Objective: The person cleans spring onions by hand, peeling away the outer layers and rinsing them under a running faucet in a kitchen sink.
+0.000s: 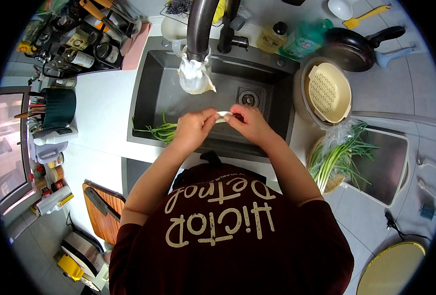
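Observation:
Over the near part of a dark sink [203,84], my left hand [197,127] and my right hand [249,123] meet, both pinching a small pale piece [224,116] between thumbs and fingers. Its kind cannot be told. Something dark red shows by the right fingers. Green onion leaves [162,132] lie beside and partly behind my left hand, over the sink's near left edge. Above, a white cloth [197,75] is wrapped around the faucet spout [201,29]. The drain [248,99] shows beyond my right hand.
At the right stand a basin with a cream strainer [328,92], a basket with more green onions [336,158] and a tray [384,162]. Soap bottles [273,38] line the back. A cleaver [100,202] rests on a wooden board [101,225] at the left, below a utensil holder [60,108].

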Available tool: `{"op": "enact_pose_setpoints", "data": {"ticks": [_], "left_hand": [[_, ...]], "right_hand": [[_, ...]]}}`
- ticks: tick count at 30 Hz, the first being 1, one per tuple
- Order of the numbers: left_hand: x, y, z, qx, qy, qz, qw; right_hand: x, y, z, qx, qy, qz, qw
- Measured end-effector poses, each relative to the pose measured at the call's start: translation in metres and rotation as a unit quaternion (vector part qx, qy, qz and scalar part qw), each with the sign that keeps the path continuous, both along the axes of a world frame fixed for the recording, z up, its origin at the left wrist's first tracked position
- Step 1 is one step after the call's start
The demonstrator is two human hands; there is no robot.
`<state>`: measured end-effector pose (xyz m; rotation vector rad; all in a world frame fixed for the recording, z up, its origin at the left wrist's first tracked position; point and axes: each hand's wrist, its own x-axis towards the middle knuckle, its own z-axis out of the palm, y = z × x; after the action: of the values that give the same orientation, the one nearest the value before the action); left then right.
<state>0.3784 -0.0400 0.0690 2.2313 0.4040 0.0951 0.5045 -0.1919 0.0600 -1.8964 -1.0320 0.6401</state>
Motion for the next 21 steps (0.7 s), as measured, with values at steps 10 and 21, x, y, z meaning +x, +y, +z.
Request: {"op": "enact_pose_setpoints", "data": {"ticks": [10, 21], "left_hand": [[-0.003, 0.009, -0.011, -0.136, -0.005, -0.052, 0.989], [-0.003, 0.016, -0.003, -0.283, 0.038, -0.087, 0.954]], "right_hand": [[0.021, -0.012, 0.005, -0.037, 0.236, 0.108, 0.965], [0.017, -0.012, 0.012, -0.005, 0.453, 0.113, 0.885]]}}
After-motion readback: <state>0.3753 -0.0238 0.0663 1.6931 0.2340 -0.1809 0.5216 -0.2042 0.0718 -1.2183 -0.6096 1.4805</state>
